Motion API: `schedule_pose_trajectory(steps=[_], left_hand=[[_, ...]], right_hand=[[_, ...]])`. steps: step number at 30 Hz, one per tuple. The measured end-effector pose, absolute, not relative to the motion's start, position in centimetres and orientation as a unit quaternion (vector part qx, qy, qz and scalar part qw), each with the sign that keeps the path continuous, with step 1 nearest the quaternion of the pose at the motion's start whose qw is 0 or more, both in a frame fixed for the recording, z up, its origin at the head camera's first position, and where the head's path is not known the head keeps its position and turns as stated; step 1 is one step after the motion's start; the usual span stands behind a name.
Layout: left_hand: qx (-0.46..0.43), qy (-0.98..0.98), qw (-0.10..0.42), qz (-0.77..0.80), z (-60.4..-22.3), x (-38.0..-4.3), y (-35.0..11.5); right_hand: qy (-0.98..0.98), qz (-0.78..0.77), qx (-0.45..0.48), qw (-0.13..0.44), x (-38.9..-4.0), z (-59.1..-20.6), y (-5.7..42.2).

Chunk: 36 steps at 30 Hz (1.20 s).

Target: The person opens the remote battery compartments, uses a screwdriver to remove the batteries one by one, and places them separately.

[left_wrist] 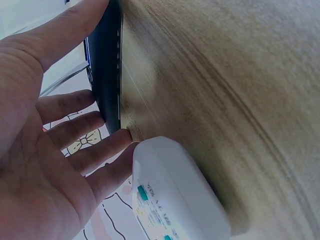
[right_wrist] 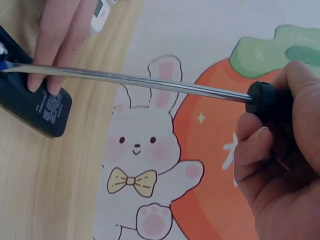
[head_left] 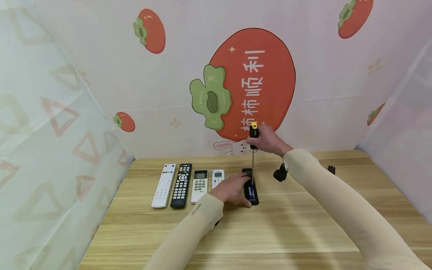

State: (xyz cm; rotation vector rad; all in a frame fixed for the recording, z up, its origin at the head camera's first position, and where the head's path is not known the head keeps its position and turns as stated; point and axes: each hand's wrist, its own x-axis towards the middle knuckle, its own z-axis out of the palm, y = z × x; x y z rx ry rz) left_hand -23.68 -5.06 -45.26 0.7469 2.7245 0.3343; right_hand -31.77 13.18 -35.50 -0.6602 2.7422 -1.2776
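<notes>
My right hand (head_left: 266,140) grips the black handle of a screwdriver (head_left: 252,161) with a yellow end cap. Its long metal shaft points down, and the tip is at a blue battery (head_left: 251,192) in the back of a black remote control (head_left: 255,200). That remote lies face down with its battery compartment uncovered. My left hand (head_left: 233,189) presses on the remote from its left side. In the right wrist view two straight fingers (right_wrist: 57,40) lie across its back; the thumb (left_wrist: 65,30) reaches along its edge in the left wrist view.
Left of the work lie a long white remote (head_left: 163,185), a black remote (head_left: 181,185), a white remote with a small screen (head_left: 200,186) and another white remote (head_left: 217,177), partly behind the left hand. A small black piece (head_left: 332,170) sits at the right. A printed backdrop (head_left: 175,93) stands behind the table.
</notes>
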Motion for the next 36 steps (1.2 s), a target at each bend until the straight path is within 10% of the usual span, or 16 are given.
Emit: schedule_pose_trajectory(steps=[14,36], left_hand=[[0.256,0.946,0.152,0.125,-45.2,-23.6,-5.2],[0.263,0.945,0.151,0.122,-45.4,-23.9,-5.1]], right_hand=[[0.873,-0.413,-0.255,-0.060,-29.1,-35.8,13.1],[0.878,-0.446,-0.165,0.047,-34.4,-37.5,14.4]])
